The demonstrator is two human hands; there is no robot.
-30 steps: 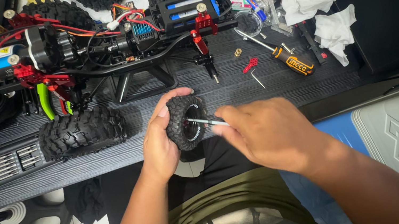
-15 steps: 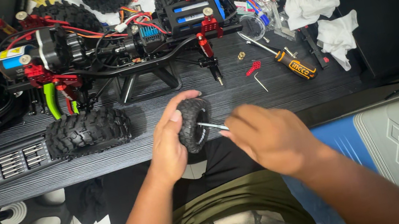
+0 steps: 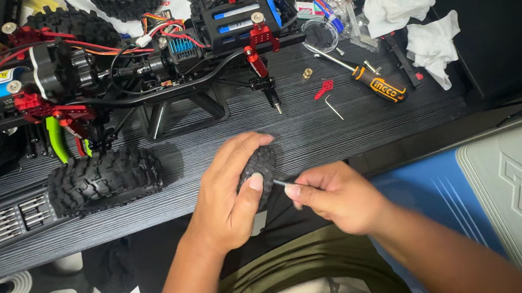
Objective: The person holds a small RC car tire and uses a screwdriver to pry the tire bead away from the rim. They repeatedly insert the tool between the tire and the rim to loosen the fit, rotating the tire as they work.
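— Black rubber, knobbly tread: is that the small tyre (image 3: pixel 263 167) the person holds?

— Yes. The left hand (image 3: pixel 233 193) wraps around it, fingers curled over the tread and thumb pressed on its face, just off the near edge of the desk (image 3: pixel 315 134), above the lap.

— And the right hand (image 3: pixel 337 197)?

— It pinches a thin metal tool (image 3: pixel 279 183) between thumb and fingertips, tip pointing at the tyre's hub. Whether the tip touches is too small to tell.

— What lies around?

— A second tyre (image 3: pixel 104 180) lies on its side on the desk to the left. Behind it stands the model car chassis (image 3: pixel 141 60), red and black, wired. To the right lie a screwdriver (image 3: pixel 362 76) with an orange and black handle and crumpled white tissues (image 3: pixel 409 16).
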